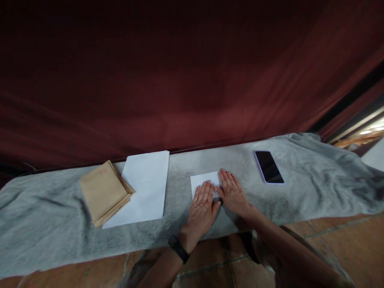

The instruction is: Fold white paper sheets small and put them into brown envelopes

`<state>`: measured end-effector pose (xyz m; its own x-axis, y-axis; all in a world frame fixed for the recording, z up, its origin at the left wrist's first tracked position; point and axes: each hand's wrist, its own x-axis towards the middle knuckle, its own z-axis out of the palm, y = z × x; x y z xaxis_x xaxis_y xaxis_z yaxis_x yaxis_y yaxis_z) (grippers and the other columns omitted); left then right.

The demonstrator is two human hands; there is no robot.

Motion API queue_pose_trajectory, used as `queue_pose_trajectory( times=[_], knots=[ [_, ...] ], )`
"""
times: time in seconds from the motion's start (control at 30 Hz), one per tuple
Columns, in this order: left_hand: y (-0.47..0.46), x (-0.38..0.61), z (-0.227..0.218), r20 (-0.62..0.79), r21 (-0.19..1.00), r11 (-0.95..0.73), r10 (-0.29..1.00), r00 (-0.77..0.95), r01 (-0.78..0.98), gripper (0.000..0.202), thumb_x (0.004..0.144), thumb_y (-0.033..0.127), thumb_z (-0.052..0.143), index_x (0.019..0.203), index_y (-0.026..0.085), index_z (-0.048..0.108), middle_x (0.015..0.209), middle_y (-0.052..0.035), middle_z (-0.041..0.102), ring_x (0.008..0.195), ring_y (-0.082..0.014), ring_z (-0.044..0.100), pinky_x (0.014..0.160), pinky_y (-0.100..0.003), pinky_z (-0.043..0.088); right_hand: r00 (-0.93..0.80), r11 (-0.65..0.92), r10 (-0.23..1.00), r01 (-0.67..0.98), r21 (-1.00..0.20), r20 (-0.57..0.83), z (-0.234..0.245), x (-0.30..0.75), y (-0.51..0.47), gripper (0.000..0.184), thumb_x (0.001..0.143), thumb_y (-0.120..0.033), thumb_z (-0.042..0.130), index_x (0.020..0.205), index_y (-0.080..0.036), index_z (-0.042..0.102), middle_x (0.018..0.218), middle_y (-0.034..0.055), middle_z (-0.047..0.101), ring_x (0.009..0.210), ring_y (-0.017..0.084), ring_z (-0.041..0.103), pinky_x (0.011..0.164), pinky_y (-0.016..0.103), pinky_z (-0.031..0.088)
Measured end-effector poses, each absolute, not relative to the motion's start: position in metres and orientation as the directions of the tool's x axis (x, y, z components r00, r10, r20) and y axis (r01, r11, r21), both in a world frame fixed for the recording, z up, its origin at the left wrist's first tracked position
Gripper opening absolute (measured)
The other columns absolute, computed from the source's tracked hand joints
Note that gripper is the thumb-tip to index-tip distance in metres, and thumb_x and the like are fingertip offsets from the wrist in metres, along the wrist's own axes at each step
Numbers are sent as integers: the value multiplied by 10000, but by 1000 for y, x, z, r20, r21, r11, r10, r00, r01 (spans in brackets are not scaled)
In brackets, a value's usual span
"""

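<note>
A small rectangle of white paper (202,179) lies flat on a soft grey cloth (240,158), in front of the person and slightly right of centre. Both bare hands rest on it, palms down, hiding its near edge and right side. The left hand (202,206), with a black band (179,249) on its wrist, has straight fingers lying almost together, thumb spread. The right hand (234,195) has its fingers together along the paper's right end, its thumb reaching toward the left fingertips; whether they touch, I cannot tell. Near the right hand lies a phone with a black screen and lavender case (269,167). Well to the left are large white paper sheets (150,190), partly covered by a stack of brown paper envelopes (103,192). A dark red fabric curtain (192,88) hangs behind; terracotta floor tiles (348,240) show below.
</note>
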<state>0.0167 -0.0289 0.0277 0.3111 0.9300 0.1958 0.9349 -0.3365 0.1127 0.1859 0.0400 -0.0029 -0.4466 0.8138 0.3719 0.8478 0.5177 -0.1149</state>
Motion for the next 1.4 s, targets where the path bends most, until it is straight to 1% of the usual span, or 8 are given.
queue_pose_trajectory(
  times=[0.13,0.37,0.6,0.77,1.0,1.13,1.27,1.4],
  knots=[
    [-24,13,21,217,102,-244,952,218,964,628,1059,412,352,1574,56,300,1631,-184,354,1546,-253,263,1253,-472,310,-435,511,819,850,-128,375,-3,185,39,655,1070,-419,373,1611,-73,247,1627,184,365,1513,282,334,1241,488,271],
    [-4,6,18,212,85,-121,972,101,989,648,1048,419,352,1596,83,274,1632,-180,348,1539,-267,286,1247,-493,303,-426,504,821,853,-134,380,-2,184,39,655,1070,-429,368,1606,-69,260,1616,186,387,1500,292,358,1230,489,279],
    [5,5,20,158,76,-13,987,0,997,646,1044,434,339,1568,56,341,1635,-192,339,1539,-292,285,1244,-502,291,-415,496,824,857,-138,385,-4,185,40,676,1071,-483,335,1610,-82,263,1604,187,407,1490,297,378,1224,496,288],
    [5,4,19,188,73,37,981,-50,997,675,1049,466,329,1547,12,359,1622,-236,341,1535,-316,289,1239,-513,293,-406,479,831,870,-120,381,-4,186,39,657,1078,-469,311,1558,-22,356,1587,210,425,1496,305,366,1222,489,292],
    [4,5,18,218,72,35,975,-50,997,685,1044,486,339,1554,27,350,1617,-236,352,1535,-321,287,1235,-524,295,-373,457,850,874,-167,372,9,177,39,647,1078,-434,314,1575,-19,314,1609,231,374,1522,324,313,1231,539,271],
    [4,4,17,218,61,26,975,-39,998,646,1037,414,376,1556,30,347,1623,-230,349,1535,-328,283,1233,-524,300,-455,536,827,815,-220,331,16,159,34,610,1077,-411,320,1561,-42,356,1627,192,365,1534,290,292,1248,495,278],
    [5,2,15,182,20,17,983,-20,1000,582,1014,276,423,1568,110,361,1645,-198,322,1535,-330,280,1226,-533,309,-498,578,809,770,-270,313,14,142,27,560,1076,-382,326,1514,-51,438,1597,182,425,1515,271,337,1245,474,303],
    [6,2,14,164,20,33,986,-36,999,572,1023,279,406,1568,113,364,1650,-190,312,1541,-317,270,1234,-524,297,-472,569,812,772,-284,343,9,138,26,568,1070,-394,354,1509,-43,440,1572,202,454,1503,284,356,1238,492,314]
  ],
)
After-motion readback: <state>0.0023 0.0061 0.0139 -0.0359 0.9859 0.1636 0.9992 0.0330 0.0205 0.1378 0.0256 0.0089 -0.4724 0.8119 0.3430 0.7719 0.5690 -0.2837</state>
